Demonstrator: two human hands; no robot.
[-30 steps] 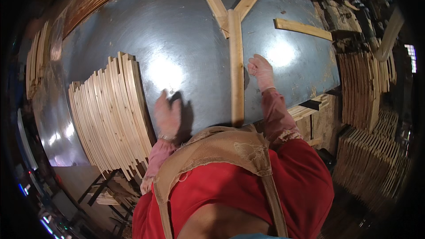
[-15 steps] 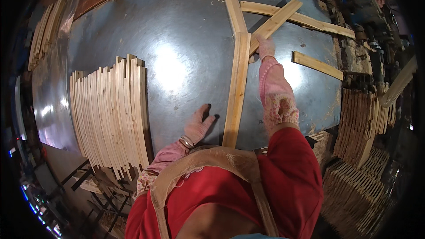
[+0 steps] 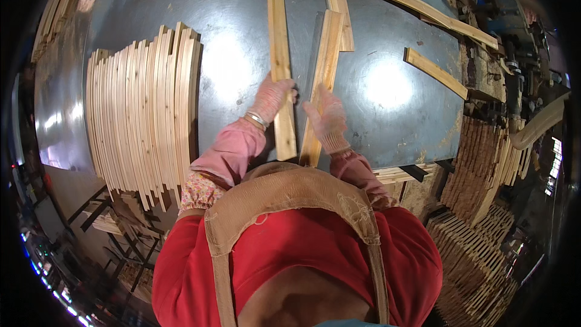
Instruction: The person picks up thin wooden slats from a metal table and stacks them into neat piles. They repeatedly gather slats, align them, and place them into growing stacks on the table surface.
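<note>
- Head view, far left: the row of pale wooden slats (image 3: 142,109) stands on the metal tabletop (image 3: 236,9) with uneven ends; the left sleeve (image 3: 230,151) is near its right side, so a wide elbow swing could knock some askew.
- Left hand (image 3: 272,98): its fingers and thumb pinch the knotty slat (image 3: 279,42) below its middle. With most of the length beyond this one-handed hold, the slat could twist or tip; its lower end, close to the brown apron (image 3: 290,191), could snag the cloth.
- Right hand (image 3: 328,122): thumb and fingers are spread at the edge of the central slat (image 3: 327,45), well below its upper end. Blur hides whether they grip it; I cannot tell. A loose hold could let the slat slide, and fingers could be nipped if the two slats knock together.
- Upper slat (image 3: 346,27): its lower end lies beside the central slat's top, so a sideways push could shove it out of place.
- Against half a second ago, the left hand, then without wood, now holds a slat.
- The right hand has left the angled slat for the central one.
- That angled slat no longer crosses the long slat (image 3: 417,3) at upper right.
</note>
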